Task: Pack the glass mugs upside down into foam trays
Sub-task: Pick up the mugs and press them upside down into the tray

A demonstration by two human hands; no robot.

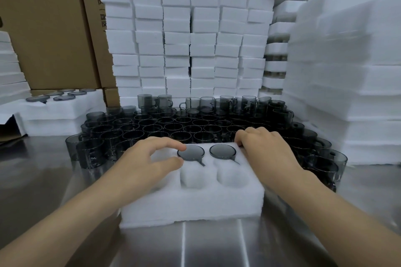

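Left hand [149,158] pinches the seated inverted glass mug [191,152] by its base; right hand [264,147] grips the foam tray [191,206] at its far-right corner. Slick, brittle glass is best held round its wall.

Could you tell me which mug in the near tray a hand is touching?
The left mug: the left hand's fingers pinch its base; the right hand grips only the tray.

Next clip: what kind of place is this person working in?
Most likely a packing station in a warehouse or factory: tall stacks of white foam trays, dozens of identical dark glass mugs massed on a metal table, and printed cardboard boxes behind.
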